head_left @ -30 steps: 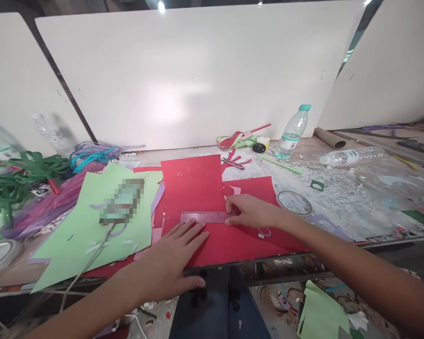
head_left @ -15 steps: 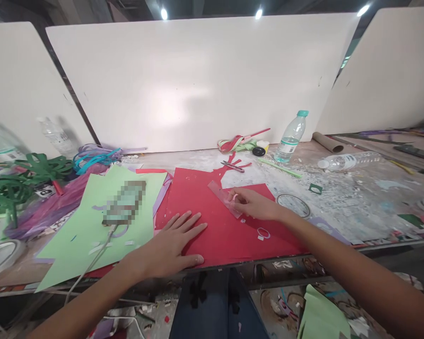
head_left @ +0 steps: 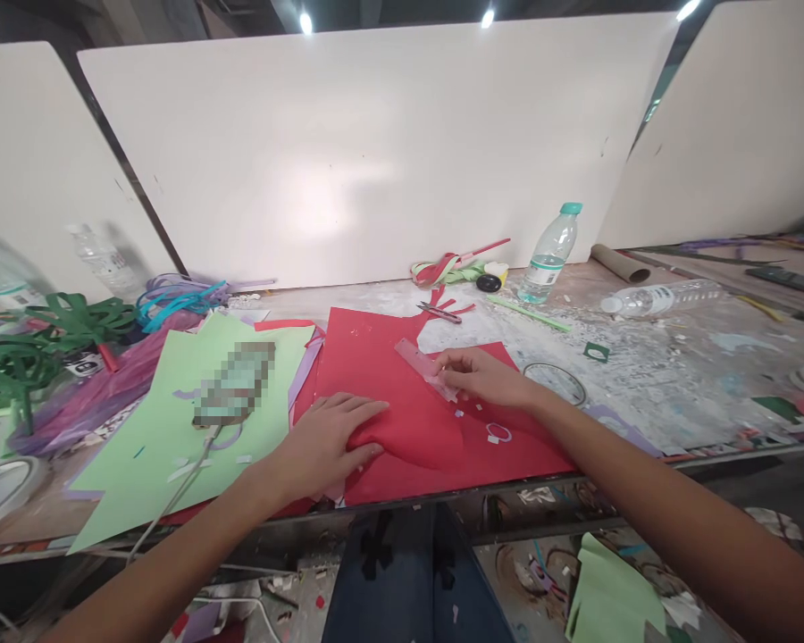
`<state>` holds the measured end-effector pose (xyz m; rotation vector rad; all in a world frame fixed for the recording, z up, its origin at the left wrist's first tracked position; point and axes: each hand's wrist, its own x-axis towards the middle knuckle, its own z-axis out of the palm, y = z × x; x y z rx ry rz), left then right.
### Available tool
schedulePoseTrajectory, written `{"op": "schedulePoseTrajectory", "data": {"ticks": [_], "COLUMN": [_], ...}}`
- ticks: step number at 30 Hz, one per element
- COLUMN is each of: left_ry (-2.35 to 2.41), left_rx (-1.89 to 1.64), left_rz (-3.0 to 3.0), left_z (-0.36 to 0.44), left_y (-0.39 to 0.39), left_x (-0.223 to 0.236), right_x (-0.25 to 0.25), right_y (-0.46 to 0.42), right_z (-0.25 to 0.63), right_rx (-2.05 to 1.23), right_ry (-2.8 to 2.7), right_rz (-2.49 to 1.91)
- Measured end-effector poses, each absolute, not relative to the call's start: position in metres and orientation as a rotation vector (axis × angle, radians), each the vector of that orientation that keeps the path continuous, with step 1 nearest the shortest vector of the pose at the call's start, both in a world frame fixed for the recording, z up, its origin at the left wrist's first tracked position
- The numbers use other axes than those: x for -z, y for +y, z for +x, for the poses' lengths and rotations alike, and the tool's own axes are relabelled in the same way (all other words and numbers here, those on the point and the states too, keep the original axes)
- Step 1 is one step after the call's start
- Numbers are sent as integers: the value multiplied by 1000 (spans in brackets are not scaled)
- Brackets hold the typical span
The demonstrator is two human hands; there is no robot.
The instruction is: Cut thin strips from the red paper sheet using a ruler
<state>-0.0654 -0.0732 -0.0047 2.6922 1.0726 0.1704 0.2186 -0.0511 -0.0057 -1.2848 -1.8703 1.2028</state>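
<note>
My left hand [head_left: 339,438] pinches the near edge of a red paper sheet [head_left: 415,438] between thumb and fingers. That edge is lifted and curls over toward the right, while another red sheet [head_left: 368,353] lies flat behind and under it. In my right hand [head_left: 479,375] is the near end of a clear plastic ruler [head_left: 414,357], which slants away to the left over the red paper. Close to the right hand lie a small lilac paper ring [head_left: 499,432] and several tiny white scraps. A slim pointed cutting tool [head_left: 440,313] rests beyond the ruler.
Light green paper [head_left: 140,455] with a blurred phone [head_left: 234,384] and its cable lies left. A tape roll [head_left: 555,382] sits right of the red paper. Farther back are an upright bottle [head_left: 548,254], a lying bottle [head_left: 663,299] and a cardboard tube [head_left: 620,263]. White panels [head_left: 375,161] stand behind.
My left hand, flat on the red paper with fingers spread before, now grips its near edge and has raised and curled it. The right hand stays with the ruler, shifted only slightly.
</note>
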Motion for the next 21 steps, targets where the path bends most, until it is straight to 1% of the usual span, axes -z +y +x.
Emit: {"op": "schedulePoseTrajectory", "data": {"ticks": [5, 8, 11, 16, 19, 21], "left_ry": [1100, 1109, 1064, 804, 740, 807], "left_rx": [-216, -220, -183, 78, 124, 27], "left_rz": [2666, 2665, 2611, 2558, 2541, 2532], "left_z": [-57, -55, -54, -47, -44, -44], "left_y": [-64, -80, -115, -165, -164, -148], "left_x": [-16, -30, -38, -44, -50, -51], "right_x": [2, -6, -17, -26, -24, -20], "right_y": [-52, -60, -76, -108, -119, -121], "right_z": [219, 218, 211, 190, 183, 181], "right_rx": [-1468, -1546, -1596, -1681, -1654, -1596], "right_ry": [-1707, -1738, -1911, -2008, -2048, -2077], "right_rz": [-1185, -1093, -1084, -1176, -1244, -1276]}}
